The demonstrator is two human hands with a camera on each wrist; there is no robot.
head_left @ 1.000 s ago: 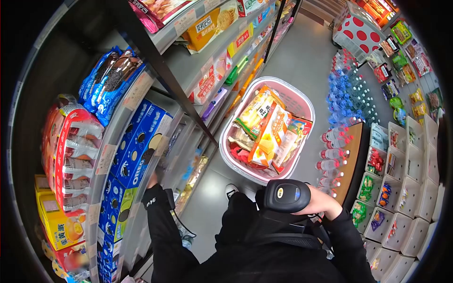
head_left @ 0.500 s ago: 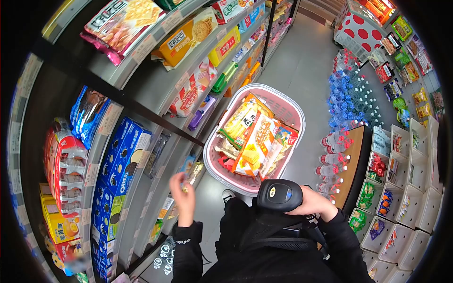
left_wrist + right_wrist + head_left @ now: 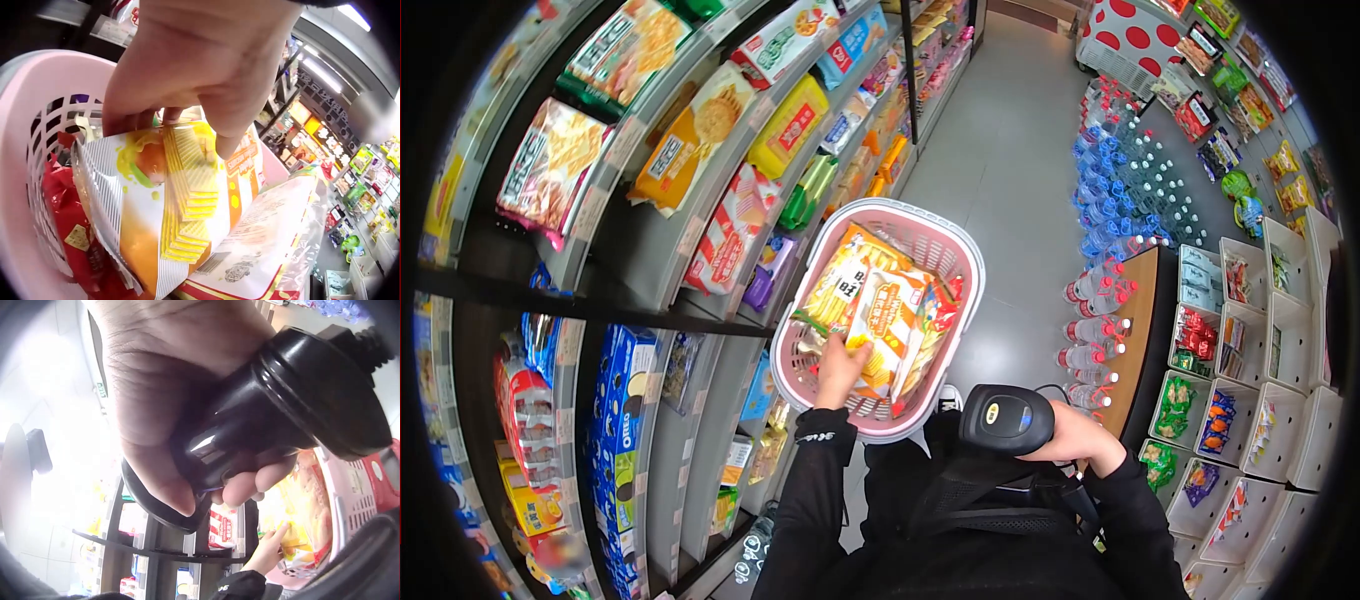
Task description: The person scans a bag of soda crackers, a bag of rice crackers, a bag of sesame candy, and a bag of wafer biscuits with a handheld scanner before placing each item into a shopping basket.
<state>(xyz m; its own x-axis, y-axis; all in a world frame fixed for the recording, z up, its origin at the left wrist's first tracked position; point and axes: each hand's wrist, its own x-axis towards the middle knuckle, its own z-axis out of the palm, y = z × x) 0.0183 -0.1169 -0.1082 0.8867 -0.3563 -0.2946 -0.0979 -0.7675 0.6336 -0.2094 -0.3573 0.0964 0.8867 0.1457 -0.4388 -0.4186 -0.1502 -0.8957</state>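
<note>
My left hand (image 3: pixel 840 370) reaches into the pink basket (image 3: pixel 792 372) and pinches the edge of an orange and white wafer packet (image 3: pixel 187 206). In the left wrist view the thumb lies on the front of this packet, and the fingers go behind it, partly hidden. Around it in the basket are a yellow snack bag (image 3: pixel 850 275), a red packet (image 3: pixel 75 237) and a clear-edged white bag (image 3: pixel 256 231). My right hand (image 3: pixel 1075 435) grips the handle of a black barcode scanner (image 3: pixel 1005 420), its fingers wrapped round it in the right wrist view (image 3: pixel 250 419).
Shelves of biscuits (image 3: pixel 690 150) run along the left, with blue Oreo boxes (image 3: pixel 622 400) lower down. Bottled water (image 3: pixel 1100 330) stands on the right, beside white bins (image 3: pixel 1200 410) of small packets. Grey aisle floor (image 3: pixel 990 170) stretches ahead beyond the basket.
My left hand has come out from the lower left shelf and moved right into the basket, taking hold of the wafer packet. The head view has shifted; the right hand still holds the scanner.
</note>
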